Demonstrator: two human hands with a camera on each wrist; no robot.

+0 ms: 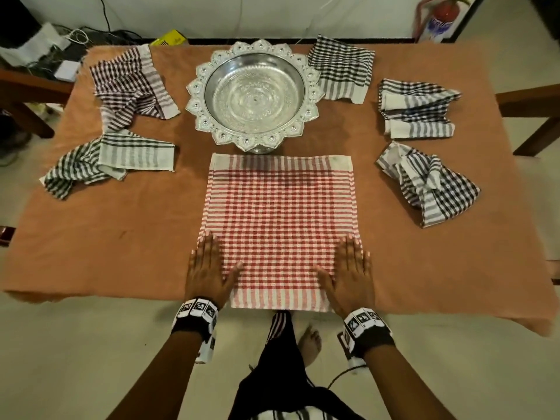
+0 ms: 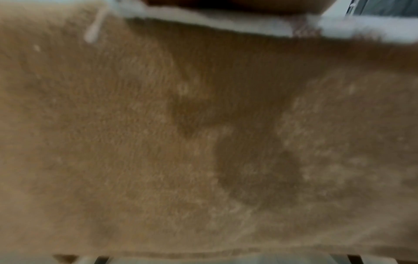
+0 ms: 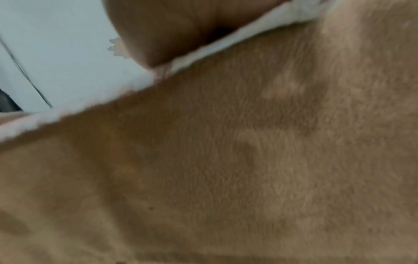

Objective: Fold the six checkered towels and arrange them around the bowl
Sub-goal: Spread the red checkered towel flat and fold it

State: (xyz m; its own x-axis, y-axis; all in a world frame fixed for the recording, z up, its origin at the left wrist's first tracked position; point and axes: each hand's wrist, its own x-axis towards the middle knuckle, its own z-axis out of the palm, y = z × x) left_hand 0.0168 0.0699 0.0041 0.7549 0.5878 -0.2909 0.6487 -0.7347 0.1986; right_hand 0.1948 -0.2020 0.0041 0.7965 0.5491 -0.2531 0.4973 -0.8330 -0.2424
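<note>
I see red checkered towel [image 1: 278,225] spread flat at desk [image 1: 121,237] 6 o'clock, bowl [image 1: 253,93] at 12. My left hand [image 1: 209,269] and right hand [image 1: 351,269] lie flat, fingers straight, pressing its near corners.

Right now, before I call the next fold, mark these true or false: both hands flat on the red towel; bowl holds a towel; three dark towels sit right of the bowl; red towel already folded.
1. Both hands, left hand and right hand, lie flat on the red towel: true.
2. The bowl holds a towel: false, nothing lies in it.
3. Three dark towels sit right of the bowl: true.
4. The red towel is already folded: false, it is spread flat.
</note>
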